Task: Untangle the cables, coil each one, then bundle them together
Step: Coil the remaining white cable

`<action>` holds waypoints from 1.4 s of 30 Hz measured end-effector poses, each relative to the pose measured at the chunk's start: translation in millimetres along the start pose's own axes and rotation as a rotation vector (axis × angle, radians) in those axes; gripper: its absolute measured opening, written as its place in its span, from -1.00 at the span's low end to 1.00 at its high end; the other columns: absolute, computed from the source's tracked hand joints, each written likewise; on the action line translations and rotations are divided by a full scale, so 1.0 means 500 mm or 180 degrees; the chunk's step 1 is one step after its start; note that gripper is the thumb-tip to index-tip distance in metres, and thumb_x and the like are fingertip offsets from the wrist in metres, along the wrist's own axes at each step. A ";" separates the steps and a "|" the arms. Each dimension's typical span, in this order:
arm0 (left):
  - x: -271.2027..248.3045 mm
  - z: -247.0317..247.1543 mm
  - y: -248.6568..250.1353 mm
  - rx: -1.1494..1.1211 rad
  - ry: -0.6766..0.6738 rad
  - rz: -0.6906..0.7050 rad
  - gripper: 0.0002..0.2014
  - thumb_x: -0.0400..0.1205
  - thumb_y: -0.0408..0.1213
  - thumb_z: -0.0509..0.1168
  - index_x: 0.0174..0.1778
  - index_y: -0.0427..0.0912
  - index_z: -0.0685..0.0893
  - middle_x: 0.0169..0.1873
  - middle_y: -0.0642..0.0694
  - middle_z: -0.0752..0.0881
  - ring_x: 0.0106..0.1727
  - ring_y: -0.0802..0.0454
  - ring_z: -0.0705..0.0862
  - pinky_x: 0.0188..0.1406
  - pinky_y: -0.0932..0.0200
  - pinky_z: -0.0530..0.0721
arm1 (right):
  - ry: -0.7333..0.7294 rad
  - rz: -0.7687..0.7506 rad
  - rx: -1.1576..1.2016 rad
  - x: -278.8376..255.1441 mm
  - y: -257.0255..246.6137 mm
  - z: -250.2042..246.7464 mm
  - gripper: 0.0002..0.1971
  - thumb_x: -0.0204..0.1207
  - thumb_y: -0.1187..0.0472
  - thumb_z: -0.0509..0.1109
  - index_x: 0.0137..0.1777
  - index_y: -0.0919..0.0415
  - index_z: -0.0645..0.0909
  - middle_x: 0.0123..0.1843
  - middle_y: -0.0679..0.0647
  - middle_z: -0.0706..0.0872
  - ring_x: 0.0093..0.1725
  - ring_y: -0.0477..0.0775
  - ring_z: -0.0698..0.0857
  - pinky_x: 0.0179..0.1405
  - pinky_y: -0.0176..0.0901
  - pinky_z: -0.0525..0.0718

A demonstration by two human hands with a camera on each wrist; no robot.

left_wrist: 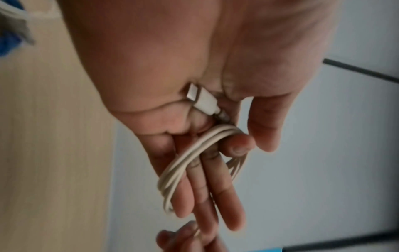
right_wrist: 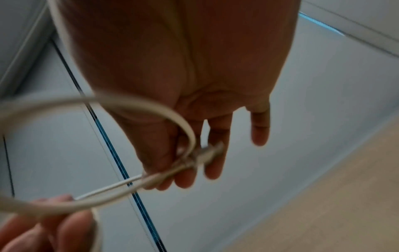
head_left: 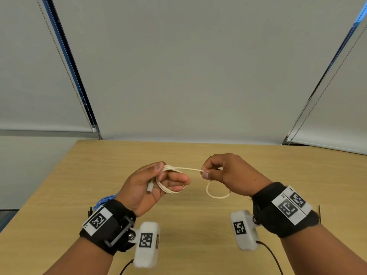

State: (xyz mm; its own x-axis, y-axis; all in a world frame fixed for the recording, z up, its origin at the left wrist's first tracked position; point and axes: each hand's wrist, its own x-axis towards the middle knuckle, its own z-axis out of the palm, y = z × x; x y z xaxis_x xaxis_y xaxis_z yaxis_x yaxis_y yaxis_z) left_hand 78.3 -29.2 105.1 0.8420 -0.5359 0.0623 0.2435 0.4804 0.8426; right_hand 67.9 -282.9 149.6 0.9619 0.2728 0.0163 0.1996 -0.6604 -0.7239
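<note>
White cable [head_left: 190, 169] runs taut sideways from coils wrapped round the left hand [head_left: 153, 185] fingers to the right hand [head_left: 224, 173] pinch; blue cable [head_left: 103, 202] lies behind the left wrist.

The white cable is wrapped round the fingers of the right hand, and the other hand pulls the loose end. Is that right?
Not quite. In the head view, the white cable is wrapped round the fingers of the left hand; the right hand pinches the loose end.

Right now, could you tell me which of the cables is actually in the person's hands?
The white cable: the left hand holds its coils and the right hand pinches its free length. The blue cable lies on the table behind the left wrist, untouched.
</note>
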 end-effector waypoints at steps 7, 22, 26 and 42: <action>0.000 -0.013 0.004 -0.0688 0.0347 0.0168 -0.60 0.70 -0.14 0.17 -0.42 -0.21 0.66 -0.08 -0.44 0.83 0.08 -0.37 0.83 0.04 -0.12 0.83 | -0.0142 0.0188 0.0239 0.004 0.029 0.024 -0.89 0.71 0.12 0.36 -0.02 0.07 0.69 -0.14 -0.03 0.82 -0.06 -0.02 0.79 0.15 0.09 0.69; 0.035 -0.011 -0.028 0.2286 0.1216 0.0638 -0.71 0.78 -0.27 0.18 -0.24 0.04 0.65 0.20 0.05 0.83 0.33 0.10 0.72 0.39 -0.11 0.58 | -0.0646 -0.0237 -0.0187 -0.028 -0.017 0.154 -0.79 0.77 0.02 0.21 0.04 0.07 0.62 -0.19 -0.10 0.67 -0.22 -0.09 0.59 -0.17 -0.15 0.55; 0.032 -0.004 -0.074 0.3036 0.0717 0.0230 -0.74 0.72 -0.05 0.18 -0.28 0.06 0.63 -0.23 0.13 0.75 -0.11 0.15 0.68 0.00 -0.01 0.56 | -0.0337 -0.0427 -0.0381 -0.014 -0.037 0.111 -0.76 0.77 0.04 0.23 -0.11 0.01 0.63 -0.26 -0.07 0.69 -0.28 -0.07 0.61 -0.22 -0.11 0.57; 0.007 0.028 -0.075 0.1440 -0.0017 -0.0244 -0.82 0.69 -0.19 0.25 -0.05 -0.25 0.63 -0.32 -0.10 0.69 -0.13 -0.08 0.75 0.06 -0.01 0.71 | 0.0144 -0.0276 0.0505 -0.014 -0.004 0.101 -0.83 0.77 0.07 0.24 -0.07 0.02 0.54 -0.30 0.10 0.76 -0.35 -0.11 0.68 -0.26 -0.16 0.64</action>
State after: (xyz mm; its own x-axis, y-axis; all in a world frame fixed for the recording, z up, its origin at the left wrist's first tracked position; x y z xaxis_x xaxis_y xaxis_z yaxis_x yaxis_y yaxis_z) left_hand 65.3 -58.9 81.1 0.8269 -0.5623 -0.0077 0.0693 0.0884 0.9937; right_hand 51.1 -248.3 116.3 0.9506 0.2897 0.1119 0.2536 -0.5162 -0.8181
